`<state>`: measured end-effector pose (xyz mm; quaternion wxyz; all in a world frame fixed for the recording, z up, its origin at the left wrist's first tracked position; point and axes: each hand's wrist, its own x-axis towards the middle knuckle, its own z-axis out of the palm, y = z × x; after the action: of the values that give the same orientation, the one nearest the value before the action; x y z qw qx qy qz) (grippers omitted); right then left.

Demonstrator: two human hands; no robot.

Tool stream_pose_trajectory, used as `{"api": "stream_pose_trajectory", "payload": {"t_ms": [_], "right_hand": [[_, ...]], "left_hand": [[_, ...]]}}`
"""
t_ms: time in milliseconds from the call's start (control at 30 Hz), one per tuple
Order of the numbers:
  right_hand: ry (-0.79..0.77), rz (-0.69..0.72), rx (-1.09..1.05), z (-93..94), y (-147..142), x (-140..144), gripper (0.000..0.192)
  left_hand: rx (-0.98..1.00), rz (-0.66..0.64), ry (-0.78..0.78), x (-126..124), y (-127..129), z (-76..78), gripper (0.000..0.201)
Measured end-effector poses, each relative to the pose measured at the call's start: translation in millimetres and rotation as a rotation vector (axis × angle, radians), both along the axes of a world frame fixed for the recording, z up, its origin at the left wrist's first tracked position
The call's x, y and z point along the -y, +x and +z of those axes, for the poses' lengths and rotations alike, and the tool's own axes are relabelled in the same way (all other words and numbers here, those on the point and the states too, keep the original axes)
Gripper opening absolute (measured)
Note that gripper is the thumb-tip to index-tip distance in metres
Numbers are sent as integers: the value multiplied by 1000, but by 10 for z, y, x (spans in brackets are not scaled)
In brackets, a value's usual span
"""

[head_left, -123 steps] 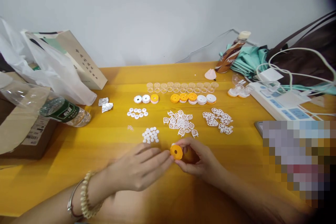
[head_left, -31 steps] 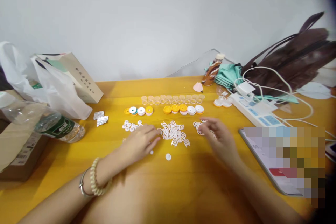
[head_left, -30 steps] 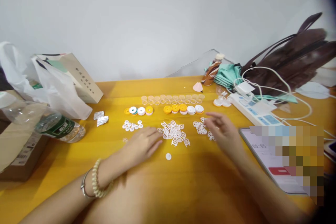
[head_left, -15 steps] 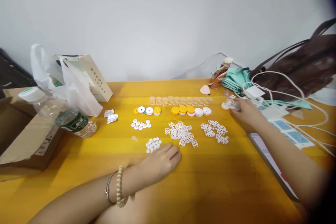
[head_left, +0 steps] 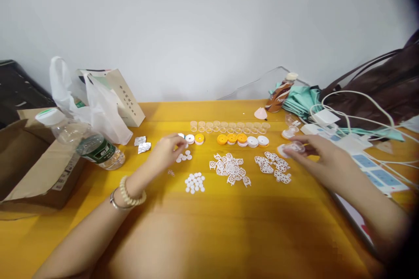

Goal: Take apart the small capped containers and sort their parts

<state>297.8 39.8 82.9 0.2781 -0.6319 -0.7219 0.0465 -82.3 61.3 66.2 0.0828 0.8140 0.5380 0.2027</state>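
On the yellow wooden worktop (head_left: 229,226), a row of round orange and white plastic caps (head_left: 242,139) serves as the landmark. The left hand (head_left: 166,150) reaches to the left end of that row, its fingertips curled over the small white ring pieces (head_left: 185,156) just below the caps; whether it grips one cannot be told. The right hand (head_left: 322,154) lies to the right of the row, pinching a small clear plastic cup with a white base (head_left: 290,148) between thumb and fingers, just above the worktop. Behind the caps stands a line of tiny clear plastic cups (head_left: 229,126). In front of the caps lie two heaps of white lattice-shaped plastic pieces (head_left: 231,168) and a cluster of small white round discs (head_left: 194,182). Well left of the row lies a clear plastic water bottle with a green label (head_left: 85,144); well right of it, a white power strip (head_left: 360,157).
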Motion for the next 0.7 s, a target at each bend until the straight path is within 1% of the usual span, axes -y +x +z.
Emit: {"api": "stream_pose_trajectory", "payload": {"t_ms": [67,133,233,300,367,467,533,600,633,667,700], "right_hand": [[5,64,-59,8,-171,111,29],[-20,138,-110,10,-333,196,30],[-38,262,-151,2,-559,286,29],[-34,338,-157,-22,-692,325,24],[-42,409,-172,-60,-798,348,21],[-87,474,-226,-120,-894,357,19],[-133,469,-272,-146,-923,354,17],[-190,427,-322,-159,-943,352,19],[-219,401,-352,-164,-956,354,20],[-251,381,-385,-168,-974,358,22],[-285,373,-418,-173,-997,365,23]], "left_hand": [[-27,48,-30,-163,-134,-53,18],[-50,52,-64,-248,-185,-147,19],[-64,37,-116,-270,-160,-262,18],[-66,19,-138,-254,-129,-282,18],[-67,-2,-149,-233,-116,-257,19],[-75,-19,-150,-177,-105,-160,19],[-65,-1,-117,-90,-54,-74,20],[14,-12,-82,62,69,6,23],[91,-53,-86,162,159,34,26],[178,-127,-130,272,263,48,28],[260,-213,-216,386,375,46,33]]}}
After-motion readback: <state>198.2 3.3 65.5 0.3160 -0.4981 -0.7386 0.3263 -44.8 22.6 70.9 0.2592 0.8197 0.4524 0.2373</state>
